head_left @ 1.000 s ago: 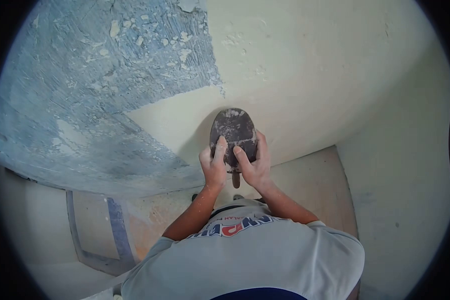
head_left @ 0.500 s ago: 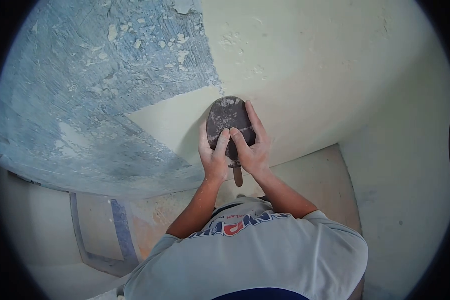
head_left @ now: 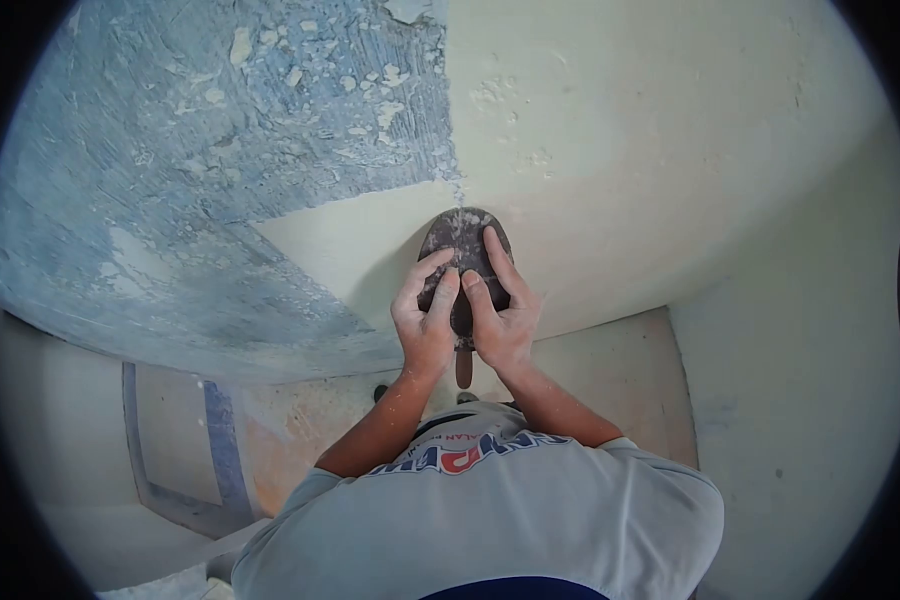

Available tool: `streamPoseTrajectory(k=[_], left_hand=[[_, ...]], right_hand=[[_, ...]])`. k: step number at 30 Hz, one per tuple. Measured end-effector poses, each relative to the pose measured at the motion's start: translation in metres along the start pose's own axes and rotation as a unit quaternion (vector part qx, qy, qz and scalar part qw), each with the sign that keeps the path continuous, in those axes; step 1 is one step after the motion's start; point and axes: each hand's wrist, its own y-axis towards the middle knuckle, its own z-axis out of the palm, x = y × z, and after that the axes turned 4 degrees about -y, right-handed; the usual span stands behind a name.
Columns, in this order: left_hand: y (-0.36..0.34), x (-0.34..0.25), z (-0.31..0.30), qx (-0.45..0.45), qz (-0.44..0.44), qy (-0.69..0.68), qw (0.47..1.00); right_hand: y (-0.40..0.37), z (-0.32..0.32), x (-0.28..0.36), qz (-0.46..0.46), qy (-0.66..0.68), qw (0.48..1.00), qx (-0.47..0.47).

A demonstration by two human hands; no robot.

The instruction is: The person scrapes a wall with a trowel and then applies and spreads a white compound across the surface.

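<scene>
- Dark oval plaster-smeared trowel (head_left: 462, 240), pressed flat against the pale cream wall (head_left: 630, 150), lying under both hands and reaching just past the fingertips.
- Long axis running straight away from the chest: rounded tip pointing up the wall beyond the fingers, short brown handle stub (head_left: 463, 368) pointing back toward the body, showing between the two wrists.
- Left hand (head_left: 423, 322) grasping the trowel's left half, fingers curved over its edge and back.
- Right hand (head_left: 505, 318) grasping the right half, forefinger stretched along the blade toward the tip.
- Both hands dusted white, touching each other along the trowel's middle line.
- Scraped blue wall patch (head_left: 200, 150) with pale flakes, well to the left of the left hand.
- Dusty tan floor (head_left: 620, 370) just right of the right wrist.
- Grey T-shirt with red and blue lettering (head_left: 490, 510) behind the forearms, nearest the camera.
</scene>
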Motion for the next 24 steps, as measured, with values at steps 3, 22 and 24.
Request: streamPoseTrajectory(k=[3, 22, 24], left_hand=[[0.006, -0.005, 0.000, -0.006, -0.022, 0.004, 1.000], [0.018, -0.029, 0.003, 0.010, 0.011, 0.045, 0.999], [0.020, -0.028, 0.001, 0.007, -0.004, 0.041, 0.999]], right_hand=[[0.007, 0.002, 0.006, -0.007, 0.011, 1.000, -0.003], [0.018, 0.011, 0.025, 0.000, 0.028, 0.999, -0.020], [0.011, 0.010, 0.018, 0.015, 0.016, 1.000, -0.011]])
